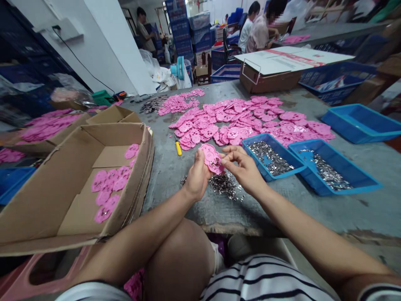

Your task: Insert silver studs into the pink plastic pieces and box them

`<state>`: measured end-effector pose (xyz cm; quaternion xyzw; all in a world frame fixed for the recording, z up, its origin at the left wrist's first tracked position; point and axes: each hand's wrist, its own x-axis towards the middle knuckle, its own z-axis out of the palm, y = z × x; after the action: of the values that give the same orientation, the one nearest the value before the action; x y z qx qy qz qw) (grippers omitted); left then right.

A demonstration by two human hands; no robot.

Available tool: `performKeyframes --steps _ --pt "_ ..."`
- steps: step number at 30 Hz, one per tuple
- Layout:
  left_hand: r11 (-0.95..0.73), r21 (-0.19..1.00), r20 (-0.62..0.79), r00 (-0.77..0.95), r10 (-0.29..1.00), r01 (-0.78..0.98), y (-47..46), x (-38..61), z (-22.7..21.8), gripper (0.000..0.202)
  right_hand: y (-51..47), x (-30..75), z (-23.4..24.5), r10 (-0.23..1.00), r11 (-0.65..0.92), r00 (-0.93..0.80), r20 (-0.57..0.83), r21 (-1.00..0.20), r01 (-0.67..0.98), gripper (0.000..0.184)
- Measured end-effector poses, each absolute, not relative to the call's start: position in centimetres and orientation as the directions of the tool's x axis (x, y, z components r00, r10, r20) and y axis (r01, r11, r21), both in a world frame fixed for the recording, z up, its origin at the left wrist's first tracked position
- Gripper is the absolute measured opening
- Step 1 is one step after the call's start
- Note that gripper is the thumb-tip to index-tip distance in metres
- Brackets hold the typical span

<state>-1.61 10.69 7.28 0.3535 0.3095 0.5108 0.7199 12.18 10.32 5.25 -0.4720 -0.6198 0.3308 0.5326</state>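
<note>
My left hand (pixel 196 175) is closed round a flat pink plastic piece (pixel 212 158), held just above the grey table (pixel 175 196). My right hand (pixel 244 167) pinches at the piece's right edge with fingertips together; whether a small part is between them I cannot make out. Under both hands lies a loose heap of small silver metal bits (pixel 224 184). A big spread of the same pink pieces (pixel 244 121) covers the table beyond my hands.
Two blue trays of silver bits (pixel 272 156) (pixel 332 171) sit at my right, an empty blue tray (pixel 360 121) farther right. An open cardboard box (pixel 62 188) holding pink pieces stands at left. A yellow-handled tool (pixel 178 148) lies nearby. People sit at the far table.
</note>
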Motion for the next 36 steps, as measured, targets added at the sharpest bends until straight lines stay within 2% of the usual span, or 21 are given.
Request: performKeyframes --steps 6,12,22,29,36 --pt "0.112 0.870 0.057 0.323 0.945 -0.480 10.4 -1.4 7.5 0.063 10.3 10.7 4.9 0.950 0.275 0.125 0.286 -0.957 0.096 0.021" --pt "0.126 0.879 0.044 0.342 0.939 -0.460 10.3 -1.5 7.8 0.064 10.3 10.0 5.2 0.966 0.212 0.163 0.199 -0.975 -0.066 0.021" --pt "0.156 0.854 0.042 0.364 0.930 -0.497 10.1 -1.5 7.9 0.060 10.5 9.3 4.3 0.942 0.243 0.255 0.218 -0.967 -0.074 0.020" --pt "0.163 0.823 0.108 0.432 0.895 -0.543 10.0 -1.4 7.6 0.061 10.5 8.8 3.9 0.925 0.260 0.314 0.213 -0.958 -0.118 0.019" --pt "0.237 0.760 0.031 0.397 0.917 -0.605 10.4 -1.5 7.4 0.048 10.2 9.1 3.2 0.936 0.269 0.267 0.230 -0.956 -0.118 0.021"
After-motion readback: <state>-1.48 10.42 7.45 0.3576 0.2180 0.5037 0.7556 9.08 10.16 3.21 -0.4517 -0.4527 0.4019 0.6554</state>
